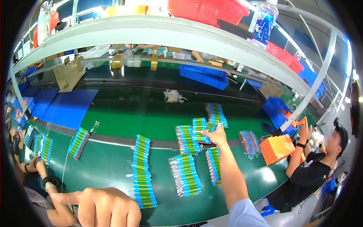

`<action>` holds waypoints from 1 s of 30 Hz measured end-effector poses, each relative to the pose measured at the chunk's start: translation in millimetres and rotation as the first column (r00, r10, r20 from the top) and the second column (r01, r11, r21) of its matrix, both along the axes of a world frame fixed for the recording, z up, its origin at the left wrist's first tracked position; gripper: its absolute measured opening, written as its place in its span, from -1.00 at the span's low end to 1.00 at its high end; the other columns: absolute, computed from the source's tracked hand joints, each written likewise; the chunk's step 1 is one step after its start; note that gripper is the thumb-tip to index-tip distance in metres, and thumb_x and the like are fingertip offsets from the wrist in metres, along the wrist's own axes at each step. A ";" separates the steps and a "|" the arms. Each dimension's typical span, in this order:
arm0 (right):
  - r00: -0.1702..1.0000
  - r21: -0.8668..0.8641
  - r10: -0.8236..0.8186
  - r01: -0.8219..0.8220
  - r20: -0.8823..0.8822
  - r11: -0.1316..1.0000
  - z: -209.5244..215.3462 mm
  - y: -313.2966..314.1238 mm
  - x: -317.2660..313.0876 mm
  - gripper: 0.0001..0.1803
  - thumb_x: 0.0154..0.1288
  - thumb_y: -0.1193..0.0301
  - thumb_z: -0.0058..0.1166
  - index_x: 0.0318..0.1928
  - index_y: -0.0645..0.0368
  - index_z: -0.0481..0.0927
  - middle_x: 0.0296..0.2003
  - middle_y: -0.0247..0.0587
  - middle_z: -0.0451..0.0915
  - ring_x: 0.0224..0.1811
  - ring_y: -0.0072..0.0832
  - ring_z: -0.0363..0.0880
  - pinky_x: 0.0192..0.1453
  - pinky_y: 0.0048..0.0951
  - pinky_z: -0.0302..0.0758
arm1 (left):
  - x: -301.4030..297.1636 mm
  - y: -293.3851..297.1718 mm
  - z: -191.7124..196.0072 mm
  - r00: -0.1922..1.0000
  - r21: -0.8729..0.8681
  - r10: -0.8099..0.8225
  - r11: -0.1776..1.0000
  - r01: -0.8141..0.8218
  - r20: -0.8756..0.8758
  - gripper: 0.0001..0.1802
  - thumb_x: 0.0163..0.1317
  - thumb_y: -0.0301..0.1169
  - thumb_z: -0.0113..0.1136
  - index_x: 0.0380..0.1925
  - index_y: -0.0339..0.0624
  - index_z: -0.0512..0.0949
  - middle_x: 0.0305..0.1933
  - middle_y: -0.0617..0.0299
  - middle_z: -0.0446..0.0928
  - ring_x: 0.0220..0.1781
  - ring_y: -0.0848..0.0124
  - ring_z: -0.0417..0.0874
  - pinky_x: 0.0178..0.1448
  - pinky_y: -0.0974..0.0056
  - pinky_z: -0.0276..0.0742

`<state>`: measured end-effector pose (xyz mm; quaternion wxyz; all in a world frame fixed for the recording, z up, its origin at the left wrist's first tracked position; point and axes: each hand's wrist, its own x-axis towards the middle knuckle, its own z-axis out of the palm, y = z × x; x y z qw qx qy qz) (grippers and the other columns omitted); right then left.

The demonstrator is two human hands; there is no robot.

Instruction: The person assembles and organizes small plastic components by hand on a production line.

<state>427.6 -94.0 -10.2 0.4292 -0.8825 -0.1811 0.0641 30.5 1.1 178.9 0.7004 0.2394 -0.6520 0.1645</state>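
My right hand [215, 135] reaches forward over the table, its thumb and fingers closed on a bundle of slim blue-and-green packets [200, 130]. Under and beside it lie more such bundles, one [187, 140] to the left and one [217, 115] beyond. Nearer to me are a wide clear-wrapped bundle [186, 176] and a narrower one [213, 165] beside my right forearm. A long overlapping row of packets [143, 172] runs toward me, left of these. Close to the camera, my left hand [107, 208] is curled with one digit sticking out leftward; whatever its fingers hold is hidden.
Orange packets [278, 148] are stacked at the right, beside a co-worker in black [315, 174]. Another person's hands [39, 164] handle packets at the left. Crumpled clear plastic [174, 96] and a blue tray [204, 75] lie beyond. A metal shelf [159, 34] crosses overhead.
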 end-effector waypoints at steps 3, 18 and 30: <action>0.989 0.300 0.146 -0.131 -0.028 0.945 -24.9 2.6 25.7 0.01 -0.21 0.24 0.70 0.18 0.43 0.36 0.03 0.11 0.66 0.09 -0.15 0.69 0.18 -0.20 0.61 | -1.2 1.2 0.1 1.000 0.017 -0.007 1.000 0.006 0.012 -0.31 0.61 0.01 -0.18 -0.80 0.03 0.32 -0.78 0.45 0.18 -0.79 0.59 0.13 -0.65 0.36 -0.06; 0.904 0.079 0.421 -0.426 0.074 0.901 -5.9 28.3 -38.8 -0.27 0.05 0.20 0.57 -0.02 0.28 0.31 -0.22 -0.06 0.57 -0.21 -0.28 0.63 -0.10 -0.29 0.58 | -13.0 1.7 2.0 0.999 0.044 0.031 0.999 -0.032 0.021 -0.30 0.62 0.01 -0.18 -0.80 0.02 0.32 -0.78 0.42 0.18 -0.79 0.57 0.14 -0.64 0.36 -0.02; 0.768 0.249 0.640 -0.628 0.042 0.737 72.8 -20.9 -168.1 -0.46 0.42 0.07 0.28 -0.11 0.30 0.34 -0.28 -0.02 0.59 -0.22 -0.32 0.64 -0.16 -0.22 0.58 | -15.4 7.2 -13.9 0.996 -0.007 0.088 0.996 -0.088 -0.020 -0.29 0.62 0.03 -0.25 -0.77 -0.04 0.31 -0.75 0.43 0.21 -0.76 0.58 0.15 -0.63 0.36 -0.05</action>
